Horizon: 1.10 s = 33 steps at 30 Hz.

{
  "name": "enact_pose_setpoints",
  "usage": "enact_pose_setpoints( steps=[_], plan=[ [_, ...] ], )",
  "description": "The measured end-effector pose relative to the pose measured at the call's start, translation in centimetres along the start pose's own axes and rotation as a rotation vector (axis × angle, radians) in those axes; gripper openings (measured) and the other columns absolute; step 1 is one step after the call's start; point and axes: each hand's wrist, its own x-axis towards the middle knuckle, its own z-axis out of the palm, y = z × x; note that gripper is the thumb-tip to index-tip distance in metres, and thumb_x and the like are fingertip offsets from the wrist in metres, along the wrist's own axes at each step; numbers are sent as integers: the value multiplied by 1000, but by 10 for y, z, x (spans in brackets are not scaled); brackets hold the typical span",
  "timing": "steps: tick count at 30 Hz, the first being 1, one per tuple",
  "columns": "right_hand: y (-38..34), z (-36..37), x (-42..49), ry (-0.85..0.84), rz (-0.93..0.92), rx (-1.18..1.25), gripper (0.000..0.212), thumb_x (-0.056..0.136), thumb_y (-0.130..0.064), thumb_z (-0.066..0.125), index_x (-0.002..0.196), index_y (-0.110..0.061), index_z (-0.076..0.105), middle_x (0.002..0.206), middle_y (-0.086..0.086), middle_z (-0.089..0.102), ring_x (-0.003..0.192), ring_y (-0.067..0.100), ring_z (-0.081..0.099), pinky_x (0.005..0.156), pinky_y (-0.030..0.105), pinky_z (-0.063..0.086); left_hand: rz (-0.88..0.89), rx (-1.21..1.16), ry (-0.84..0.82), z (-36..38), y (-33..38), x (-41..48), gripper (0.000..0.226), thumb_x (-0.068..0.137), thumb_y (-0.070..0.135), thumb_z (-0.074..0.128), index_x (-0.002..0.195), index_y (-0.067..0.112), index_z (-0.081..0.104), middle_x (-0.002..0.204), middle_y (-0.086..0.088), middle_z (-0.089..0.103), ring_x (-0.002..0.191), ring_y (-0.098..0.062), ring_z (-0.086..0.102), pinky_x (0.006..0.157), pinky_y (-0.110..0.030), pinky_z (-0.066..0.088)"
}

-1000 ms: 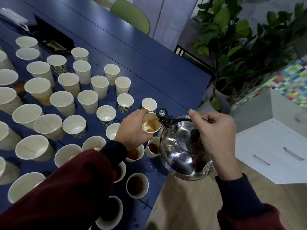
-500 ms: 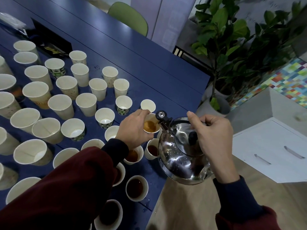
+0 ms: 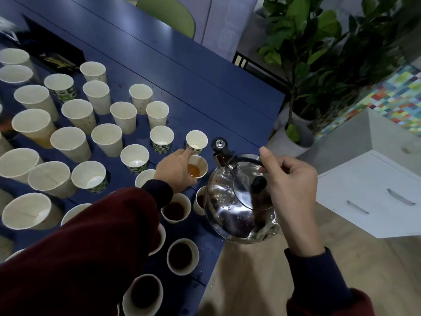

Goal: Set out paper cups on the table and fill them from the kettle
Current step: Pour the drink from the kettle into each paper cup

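**With the spout up and the cup only part full: spill risk on the next tip**

While I watch the head view, the left hand (image 3: pixel 176 171) is wrapped around a small paper cup (image 3: pixel 197 166) at centre frame, fingers closed on its wall. I can't tell if the cup is resting on the blue counter (image 3: pixel 193 87) or just above it. There's a shallow amber pool in the bottom. The right hand (image 3: pixel 289 179) is closed on the handle of the steel kettle (image 3: pixel 237 201), just right of the cup, hanging past the counter edge at centre right.

Risks as I judge them:
- Kettle body sits over the edge; drips go to the floor. Droplets already show on the counter near the lower filled cups.
- Paper wall is soft. Squeeze too hard and the rim ovals, stream misses.
- Filled cups (image 3: pixel 175 207) crowd just below the left wrist; a sleeve drag topples them.
- Hot liquid close to the left fingers if the spout overshoots.

Versus a second ago: spout was tipped down at the cup rim, now it's raised and clear of the cup. The cup has dropped lower and sits closer to the patterned cup (image 3: pixel 196 142) behind it. Liquid level about the same. Empty cups (image 3: pixel 107 142) across the left half of frame are untouched.
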Motion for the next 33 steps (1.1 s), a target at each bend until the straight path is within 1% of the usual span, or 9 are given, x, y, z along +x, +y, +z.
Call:
enact_pose_setpoints(
  steps=[3,6,12,16,19,22,25,29,33],
  plan=[
    [-2,0,-6,-8,26,21,59,90,-45,72,63,6,58,62,27,52,55,18,44,56,37,42,-42,20,-47,6,-7,7,66,73,39,82,129,21,51,127,-5,59,114,-31,59,92,-44,48],
    [-4,-3,-13,-1,61,30,56,89,-46,72,62,1,64,62,25,58,55,19,49,59,44,49,-58,38,-97,11,-11,11,70,73,39,84,132,20,51,130,-6,59,117,-30,58,96,-44,48],
    [-9,-9,-39,64,133,120,47,89,-39,74,54,-9,65,50,6,55,51,12,48,57,29,43,-42,-39,-106,5,-17,3,92,70,38,87,147,16,40,143,-11,51,130,-31,49,105,-41,40],
    [-12,-10,-57,83,146,152,46,90,-36,74,58,-3,67,52,5,60,53,13,50,59,29,43,-36,-24,43,-7,-37,-15,70,80,41,78,138,12,51,135,-13,57,123,-33,54,101,-44,45],
    [-14,-11,-72,84,140,159,46,91,-37,73,60,-3,68,55,8,64,54,13,53,59,28,44,-50,66,0,-14,-56,-32,65,83,39,73,140,17,51,136,-13,57,125,-33,51,101,-46,45],
    [-20,-10,-82,65,114,131,46,91,-36,72,59,-5,68,51,0,62,52,11,51,58,28,42,-45,103,-164,-20,-69,-44,82,79,43,76,150,26,39,148,-8,45,136,-32,40,105,-50,42],
    [-24,-5,-89,53,86,97,49,91,-39,71,62,0,67,52,8,60,54,12,50,59,31,42,-21,91,-202,-23,-80,-47,92,71,35,84,151,26,38,152,-6,40,138,-32,38,108,-52,41],
    [-34,8,-104,28,61,54,56,89,-46,70,60,1,60,56,20,52,54,15,45,57,35,42,-18,108,-177,-20,-92,-49,91,70,31,88,147,22,40,143,-8,47,127,-34,50,101,-47,46],
    [-47,25,-117,64,69,22,58,91,-39,71,51,-7,45,49,2,41,53,13,40,58,33,38,31,105,-142,-25,-95,-48,78,73,36,85,138,19,47,133,-8,54,120,-34,54,94,-47,48]
  ],
)
